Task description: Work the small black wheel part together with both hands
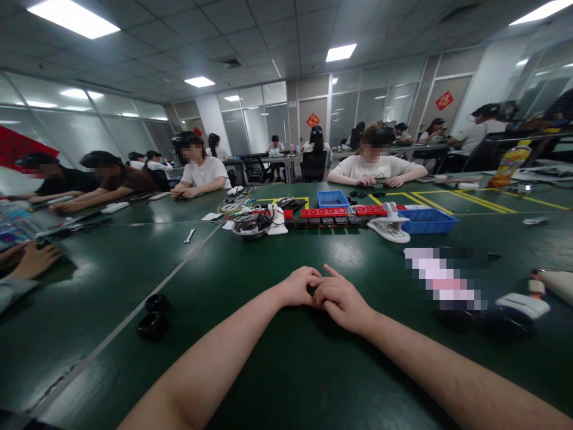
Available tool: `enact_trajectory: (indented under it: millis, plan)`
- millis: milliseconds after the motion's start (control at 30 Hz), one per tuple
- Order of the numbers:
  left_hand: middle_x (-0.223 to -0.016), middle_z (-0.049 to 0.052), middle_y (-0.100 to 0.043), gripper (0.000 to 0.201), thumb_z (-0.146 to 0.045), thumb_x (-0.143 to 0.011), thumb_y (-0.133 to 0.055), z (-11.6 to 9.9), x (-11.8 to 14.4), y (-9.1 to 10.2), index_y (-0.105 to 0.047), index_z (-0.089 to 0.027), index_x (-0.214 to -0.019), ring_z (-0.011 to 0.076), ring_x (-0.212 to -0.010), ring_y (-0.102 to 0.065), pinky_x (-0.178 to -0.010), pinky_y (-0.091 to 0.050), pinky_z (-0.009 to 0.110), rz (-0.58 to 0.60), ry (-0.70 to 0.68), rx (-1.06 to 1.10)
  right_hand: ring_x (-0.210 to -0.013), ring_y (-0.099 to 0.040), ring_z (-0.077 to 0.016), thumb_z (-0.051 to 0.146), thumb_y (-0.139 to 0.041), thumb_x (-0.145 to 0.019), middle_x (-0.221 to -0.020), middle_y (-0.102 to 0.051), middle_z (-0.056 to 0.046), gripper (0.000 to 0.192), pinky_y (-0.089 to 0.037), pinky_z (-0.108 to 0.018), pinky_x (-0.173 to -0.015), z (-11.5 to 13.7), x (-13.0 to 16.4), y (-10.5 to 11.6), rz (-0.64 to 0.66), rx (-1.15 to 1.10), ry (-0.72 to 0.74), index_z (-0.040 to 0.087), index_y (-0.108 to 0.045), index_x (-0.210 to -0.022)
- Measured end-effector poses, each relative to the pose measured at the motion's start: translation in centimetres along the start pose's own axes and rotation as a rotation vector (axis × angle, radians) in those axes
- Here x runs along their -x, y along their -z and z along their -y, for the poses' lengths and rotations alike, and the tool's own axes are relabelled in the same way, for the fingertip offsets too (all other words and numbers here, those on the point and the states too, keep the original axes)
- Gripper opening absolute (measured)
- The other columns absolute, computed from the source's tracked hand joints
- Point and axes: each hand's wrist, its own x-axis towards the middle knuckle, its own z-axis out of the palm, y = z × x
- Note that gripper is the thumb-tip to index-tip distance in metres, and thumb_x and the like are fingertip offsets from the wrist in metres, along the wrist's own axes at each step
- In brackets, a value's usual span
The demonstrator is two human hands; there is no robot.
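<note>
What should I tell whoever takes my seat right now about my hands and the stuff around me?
Left hand and right hand: resting together on the green table, fingers touching. Whether they hold anything cannot be told.
Two black rings lie to the left, untouched.
Blue bins, red blocks and a white clamp sit farther ahead, out of hand.
Nothing shows work done or under way.

Glossy green table (277, 370), plastic bins (427, 221)

Left hand (299, 286) and right hand (341, 298) touching, resting mid green worktop (268, 358); two black rubber rings (153, 318) near left; blue plastic bins (424, 220) far right.
</note>
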Motion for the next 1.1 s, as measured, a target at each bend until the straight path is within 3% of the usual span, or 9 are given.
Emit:
enact_trajectory:
  millis: [167, 267, 433, 567, 700, 933, 1100]
  plan:
    - [-0.103, 0.001, -0.053, 0.027, -0.032, -0.059, -0.07, 0.0, 0.0, 0.1, -0.063, -0.021, -0.083, 0.0204, -0.099, -0.047, -0.089, -0.036, 0.032, 0.038, -0.019, 0.027, -0.077, -0.059, -0.0128, 0.006, -0.035, -0.066, -0.068, -0.062, 0.002, 0.024, -0.027, -0.042, -0.101, 0.3, 0.2, -0.2, -0.094, -0.069, 0.045, 0.021, -0.052, -0.061]
    - [-0.107, 0.002, -0.051, 0.039, -0.037, -0.057, -0.071, -0.5, 0.2, 0.1, -0.06, -0.022, -0.091, 0.0219, -0.102, -0.046, -0.09, -0.035, 0.034, 0.013, 0.0, 0.017, -0.075, -0.056, -0.0141, 0.009, -0.036, -0.068, -0.068, -0.06, 0.002, 0.022, -0.028, -0.044, -0.098, 0.3, 0.3, -0.1, -0.142, -0.021, 0.041, 0.022, -0.054, -0.071]
    - [-0.109, 0.004, -0.051, 0.061, -0.047, -0.055, -0.07, -1.6, 0.2, -0.6, -0.051, -0.022, -0.107, 0.0237, -0.101, -0.046, -0.09, -0.036, 0.038, -0.08, 0.079, -0.039, -0.086, -0.05, -0.0211, 0.023, -0.048, -0.071, -0.089, -0.057, -0.007, 0.021, -0.036, -0.042, -0.084, -0.3, 0.0, 0.0, -0.185, 0.147, -0.121, 0.019, -0.05, -0.092]
    - [-0.101, 0.005, -0.053, 0.05, -0.045, -0.06, -0.066, -1.8, 0.0, -1.5, -0.052, -0.018, -0.099, 0.0228, -0.096, -0.048, -0.089, -0.036, 0.037, -0.119, 0.093, -0.126, -0.084, -0.049, -0.0209, 0.035, -0.055, -0.071, -0.089, -0.054, -0.007, 0.027, -0.039, -0.036, -0.076, -1.2, -0.2, -0.4, -0.106, 0.266, -0.298, 0.017, -0.05, -0.091]
    - [-0.092, 0.005, -0.053, 0.044, -0.045, -0.059, -0.066, -1.5, -0.2, -2.0, -0.053, -0.017, -0.09, 0.0216, -0.09, -0.05, -0.085, -0.038, 0.035, -0.127, 0.106, -0.175, -0.079, -0.049, -0.0192, 0.04, -0.057, -0.07, -0.084, -0.053, -0.005, 0.026, -0.039, -0.033, -0.071, -1.6, -0.3, -0.6, -0.033, 0.34, -0.379, 0.018, -0.052, -0.084]
    - [-0.09, 0.003, -0.053, 0.039, -0.044, -0.059, -0.065, -1.8, 0.0, -1.6, -0.053, -0.019, -0.086, 0.0208, -0.087, -0.049, -0.083, -0.039, 0.034, -0.136, 0.143, -0.175, -0.074, -0.051, -0.0184, 0.039, -0.055, -0.073, -0.077, -0.055, -0.004, 0.021, -0.038, -0.032, -0.066, -1.6, -0.3, -0.6, -0.029, 0.374, -0.374, 0.019, -0.053, -0.077]
    - [-0.086, 0.003, -0.052, 0.04, -0.052, -0.06, -0.063, -2.1, 0.1, -1.2, -0.054, -0.018, -0.081, 0.0214, -0.086, -0.05, -0.079, -0.041, 0.034, -0.151, 0.19, -0.172, -0.08, -0.051, -0.0186, 0.034, -0.049, -0.078, -0.082, -0.055, -0.005, 0.018, -0.042, -0.033, -0.071, -1.9, -0.1, -0.5, -0.135, 0.229, -0.356, 0.019, -0.051, -0.087]
